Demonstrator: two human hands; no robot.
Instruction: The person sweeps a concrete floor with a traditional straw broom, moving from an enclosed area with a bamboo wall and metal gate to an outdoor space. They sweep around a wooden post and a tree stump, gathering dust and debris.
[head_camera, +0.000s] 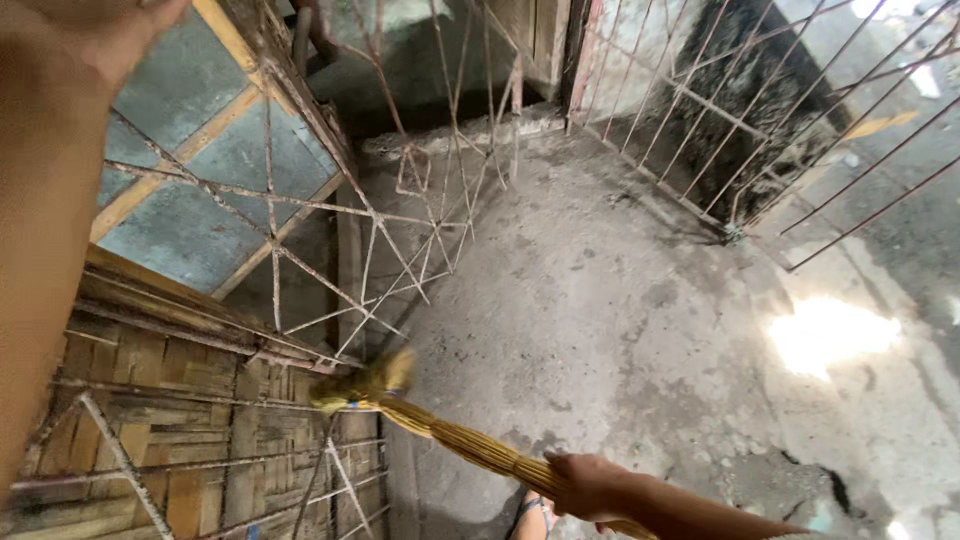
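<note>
My right hand (590, 485) comes in from the bottom edge and is closed around a bundle of yellow-brown broom sticks (470, 445). The broom runs up and left from the hand. Its blurred, tufted end (365, 385), tied with a blue band, is close to the foot of the woven bamboo wall (190, 420). My left arm runs up the left edge of the view. My left hand (120, 25) is at the top left corner by the window grille (270, 200); it is blurred and its fingers are cut off by the frame.
A rusty metal grille covers blue window panes on the left. Thin metal fence bars (700, 130) stand at the back and right. The concrete floor (620, 320) is stained and cracked, with a bright sun patch (830, 335). A sandalled foot (530, 515) shows at the bottom.
</note>
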